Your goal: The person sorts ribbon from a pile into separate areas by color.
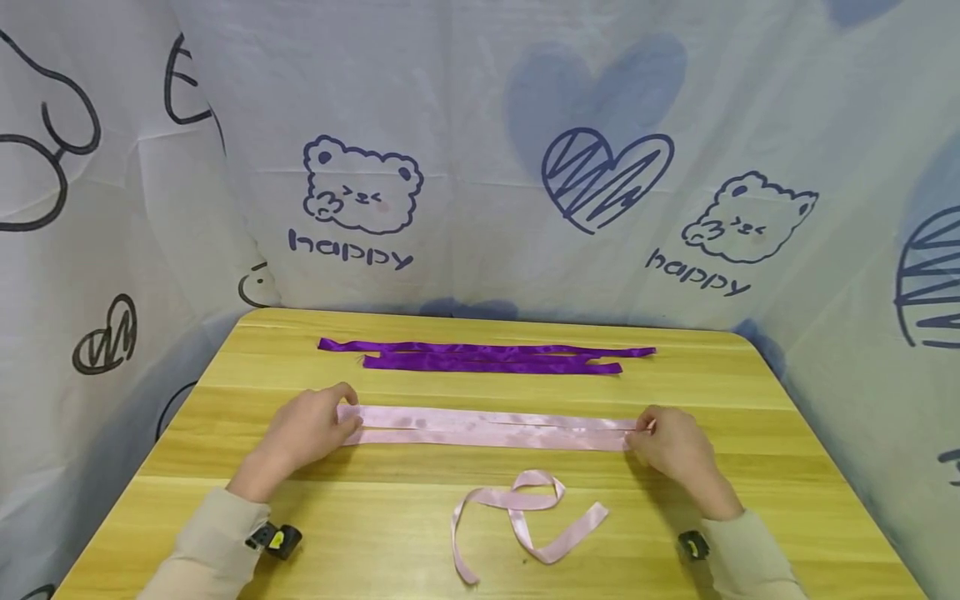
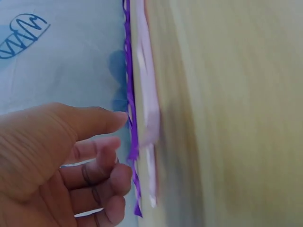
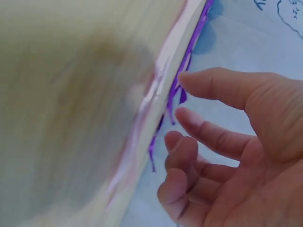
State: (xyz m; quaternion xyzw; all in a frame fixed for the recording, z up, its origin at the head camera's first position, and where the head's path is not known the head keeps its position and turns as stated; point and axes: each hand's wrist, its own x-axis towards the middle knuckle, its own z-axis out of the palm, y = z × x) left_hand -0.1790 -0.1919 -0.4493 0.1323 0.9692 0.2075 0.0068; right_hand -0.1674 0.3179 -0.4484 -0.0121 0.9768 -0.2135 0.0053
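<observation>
Two pale pink satin ribbons [image 1: 450,418] lie stretched side by side across the wooden table. At their left end is my left hand [image 1: 306,429], its thumb and index finger apart around the ribbon tip. My right hand [image 1: 678,446] is at the right end, fingertips close to or touching the ribbon. In the left wrist view, the left hand [image 2: 80,161] has loosely bent fingers and a gap before the thumb. The right wrist view likewise shows the right hand [image 3: 227,142] with thumb and index finger separated, nothing gripped between them.
Behind the pink pair, several purple ribbons [image 1: 495,364] lie roughly parallel near the table's back edge. A looped, loose pink ribbon [image 1: 538,502] is on the table [image 1: 375,525] nearer the front. A printed cloth [image 1: 480,167] hangs behind and along both sides.
</observation>
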